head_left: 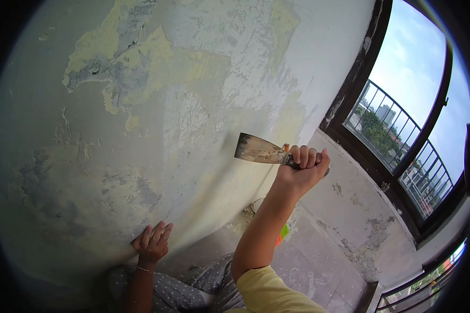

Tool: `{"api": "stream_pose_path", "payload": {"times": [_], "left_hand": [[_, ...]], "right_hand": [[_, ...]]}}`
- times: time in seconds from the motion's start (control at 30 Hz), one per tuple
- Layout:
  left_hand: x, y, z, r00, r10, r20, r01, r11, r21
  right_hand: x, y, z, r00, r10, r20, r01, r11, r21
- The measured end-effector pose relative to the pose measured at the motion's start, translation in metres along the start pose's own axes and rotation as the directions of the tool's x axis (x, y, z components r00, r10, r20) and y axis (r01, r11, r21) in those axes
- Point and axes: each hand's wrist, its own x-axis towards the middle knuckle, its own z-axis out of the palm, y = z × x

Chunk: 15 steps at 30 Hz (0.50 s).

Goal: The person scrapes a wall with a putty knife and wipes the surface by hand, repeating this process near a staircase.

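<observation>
My right hand [307,169] is wrapped round the dark handle of a putty knife [261,150], raised in front of the wall. Its broad blade is smeared with dried, pale plaster and points left, with a dark front edge. Low on the wall [193,125], my left hand [154,243] rests with its fingers stretched out against the surface. The wall is patchy: flaked paint, yellowish areas and grey bare spots show across it.
A dark-framed window [418,104] with a railing outside stands to the right. Below it runs a scuffed low wall [350,208]. Plaster debris [253,207] lies at the wall's foot on the tiled floor [308,261], near a green and orange item [283,232] partly behind my arm.
</observation>
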Motion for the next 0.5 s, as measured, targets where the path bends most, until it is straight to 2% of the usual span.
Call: {"api": "stream_pose_path", "payload": {"times": [0.03, 0.1, 0.17, 0.2, 0.23, 0.27, 0.33, 0.4, 0.43, 0.5], "left_hand": [[0.001, -0.001, 0.0, 1.0, 0.01, 0.001, -0.01, 1.0, 0.014], [-0.001, 0.0, 0.003, 1.0, -0.001, -0.012, 0.001, 1.0, 0.009], [-0.001, -0.001, 0.002, 1.0, -0.008, -0.028, 0.008, 1.0, 0.0], [0.0, -0.001, 0.001, 1.0, -0.008, -0.018, 0.008, 1.0, -0.004], [0.0, 0.0, 0.0, 1.0, -0.005, -0.003, 0.005, 1.0, -0.013], [0.001, 0.001, 0.0, 1.0, 0.0, -0.001, 0.0, 1.0, -0.016], [0.0, -0.003, -0.002, 1.0, 0.013, 0.023, -0.013, 1.0, -0.01], [-0.001, -0.005, -0.001, 1.0, 0.012, 0.015, -0.011, 1.0, -0.012], [-0.001, -0.004, -0.001, 1.0, 0.011, 0.01, -0.011, 1.0, -0.026], [-0.002, -0.004, 0.001, 1.0, 0.002, -0.008, -0.003, 1.0, -0.018]], "right_hand": [[0.009, -0.007, -0.003, 0.996, -0.037, -0.076, 0.043, 0.996, 0.079], [0.011, -0.003, -0.004, 0.997, -0.034, -0.063, 0.043, 0.989, 0.14], [-0.003, 0.032, -0.001, 0.996, 0.077, -0.055, -0.071, 0.991, 0.11], [-0.028, 0.06, 0.009, 0.945, 0.326, -0.01, -0.319, 0.931, 0.179], [-0.05, 0.076, 0.018, 0.835, 0.549, 0.044, -0.543, 0.807, 0.232], [-0.056, 0.069, 0.025, 0.837, 0.546, 0.04, -0.539, 0.809, 0.234], [-0.076, 0.057, 0.029, 0.889, 0.449, 0.089, -0.457, 0.882, 0.114], [-0.055, 0.02, 0.013, 0.997, 0.067, 0.044, -0.07, 0.996, 0.061], [-0.046, -0.001, 0.005, 0.999, -0.038, -0.036, 0.04, 0.998, 0.05], [-0.018, -0.029, -0.024, 0.992, -0.113, -0.06, 0.119, 0.988, 0.098]]}}
